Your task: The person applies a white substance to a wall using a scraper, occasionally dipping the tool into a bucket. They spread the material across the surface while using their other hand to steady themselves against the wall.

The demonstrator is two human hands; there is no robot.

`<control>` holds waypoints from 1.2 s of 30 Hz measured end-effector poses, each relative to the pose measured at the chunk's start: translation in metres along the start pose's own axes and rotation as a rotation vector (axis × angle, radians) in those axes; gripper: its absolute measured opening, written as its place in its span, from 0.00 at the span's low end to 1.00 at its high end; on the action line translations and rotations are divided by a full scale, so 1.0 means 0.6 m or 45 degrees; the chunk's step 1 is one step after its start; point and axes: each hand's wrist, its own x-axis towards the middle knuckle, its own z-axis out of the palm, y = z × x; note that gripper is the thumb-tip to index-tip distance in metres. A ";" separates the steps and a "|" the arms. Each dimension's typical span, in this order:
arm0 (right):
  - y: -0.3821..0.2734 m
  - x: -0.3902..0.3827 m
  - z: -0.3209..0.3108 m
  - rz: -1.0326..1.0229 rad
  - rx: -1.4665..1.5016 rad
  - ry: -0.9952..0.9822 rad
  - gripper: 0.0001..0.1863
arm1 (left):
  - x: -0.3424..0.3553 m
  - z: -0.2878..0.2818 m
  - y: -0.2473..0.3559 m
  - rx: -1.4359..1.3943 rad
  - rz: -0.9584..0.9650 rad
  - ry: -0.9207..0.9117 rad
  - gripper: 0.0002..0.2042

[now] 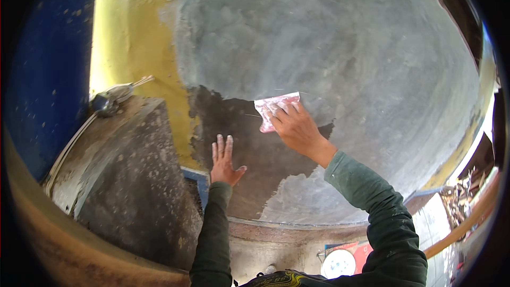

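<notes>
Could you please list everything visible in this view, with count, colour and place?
Wall: one, grey, filling the upper middle and right.
Dark patch: one, dark brown, on the wall's lower middle.
Yellow strip: one, left of the grey area.
Block: one, speckled dark grey, lower left.
Tool: one, grey metal, on the block's top.
Disc: one, white, bottom edge.
Sheet: one, pinkish, pressed against the wall.
Left hand: flat on the dark patch.
Right hand: pressing the sheet.

A pinkish-white sheet of abrasive paper [273,108] is lying flat against the grey panel [340,58], slightly crumpled, at 12 o'clock from the right hand's knuckles. It is sitting on the upper edge of the panel's dark wet patch [249,149], its lower part hiding under fingers.
</notes>
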 end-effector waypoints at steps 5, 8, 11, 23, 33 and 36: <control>0.032 -0.147 0.006 0.080 -0.028 -0.164 0.23 | -0.004 0.000 0.004 -0.041 0.009 0.030 0.57; 0.028 -0.215 0.015 0.188 0.006 -0.172 0.22 | -0.001 0.005 -0.002 -0.017 0.061 0.044 0.56; 0.013 -0.265 0.029 0.297 -0.006 -0.147 0.22 | 0.002 0.006 -0.007 0.001 0.119 0.023 0.56; -0.190 -0.451 0.113 0.766 0.205 -0.217 0.25 | 0.007 0.025 0.013 -0.112 -0.011 -0.065 0.57; -0.213 -0.414 0.078 2.319 0.729 0.554 0.21 | 0.006 0.018 0.005 -0.072 0.080 -0.001 0.58; -0.207 -0.370 0.120 2.354 0.609 1.031 0.20 | 0.006 0.028 0.004 -0.099 0.066 0.034 0.58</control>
